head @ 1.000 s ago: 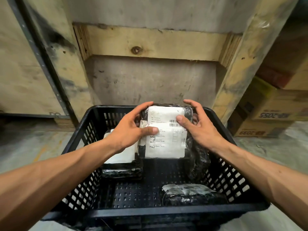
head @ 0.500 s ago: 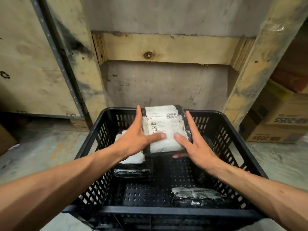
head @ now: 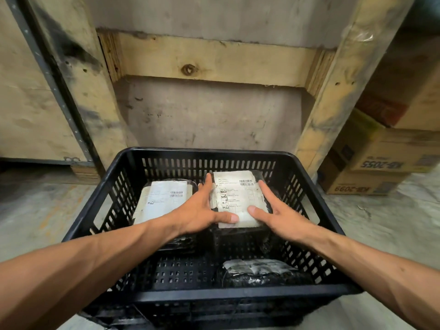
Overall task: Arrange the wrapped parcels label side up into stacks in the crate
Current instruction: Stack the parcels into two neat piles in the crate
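A black slotted plastic crate stands on the floor in front of me. Both hands hold a black-wrapped parcel with its white label facing up, at the back right of the crate, atop a dark stack. My left hand grips its left edge with the thumb on the label. My right hand grips its right edge, thumb on the label too. A second parcel, label up, lies at the back left. A third wrapped parcel lies at the front right, with crumpled tape on top.
A wooden pallet frame and a concrete wall rise right behind the crate. Cardboard boxes are stacked at the right. A plywood panel with a metal rail stands at the left. Concrete floor surrounds the crate.
The parcel has gone down and toward the back right of the crate with both hands still on it. The label-up parcel at the back left is now uncovered.
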{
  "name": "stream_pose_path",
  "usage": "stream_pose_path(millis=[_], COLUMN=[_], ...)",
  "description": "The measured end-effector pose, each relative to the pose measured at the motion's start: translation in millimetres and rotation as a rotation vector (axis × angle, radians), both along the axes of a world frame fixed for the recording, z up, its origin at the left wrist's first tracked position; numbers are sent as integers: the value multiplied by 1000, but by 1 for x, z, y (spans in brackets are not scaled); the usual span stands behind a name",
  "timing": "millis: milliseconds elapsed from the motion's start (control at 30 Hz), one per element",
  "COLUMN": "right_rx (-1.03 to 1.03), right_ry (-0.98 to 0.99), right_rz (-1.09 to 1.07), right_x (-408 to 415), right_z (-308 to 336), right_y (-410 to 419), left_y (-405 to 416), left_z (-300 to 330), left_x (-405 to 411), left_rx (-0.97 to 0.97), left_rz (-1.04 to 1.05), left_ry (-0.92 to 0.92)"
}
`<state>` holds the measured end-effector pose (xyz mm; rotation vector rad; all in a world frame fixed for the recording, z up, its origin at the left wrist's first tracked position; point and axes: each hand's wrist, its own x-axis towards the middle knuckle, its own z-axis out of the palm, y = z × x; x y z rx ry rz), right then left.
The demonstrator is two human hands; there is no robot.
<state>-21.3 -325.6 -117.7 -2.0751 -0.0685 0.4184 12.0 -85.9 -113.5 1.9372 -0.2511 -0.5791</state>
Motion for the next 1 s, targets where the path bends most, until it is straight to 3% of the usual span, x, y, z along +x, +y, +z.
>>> stream_pose_path(millis=[400,667,1000], right_rx=[-423,-557,-638], right_ry=[206,254,330], right_rz=[127,264,302], right_x=[15,41,51], right_z=[-23,-55,-99], right_y=[13,24,33], left_y=[-28,-44,-45], left_z=[-26,-58,-79], left_x=[-2,5,11], left_rx=[406,505,694], left_rz=[-38,22,-120], left_ry=[106,180,209])
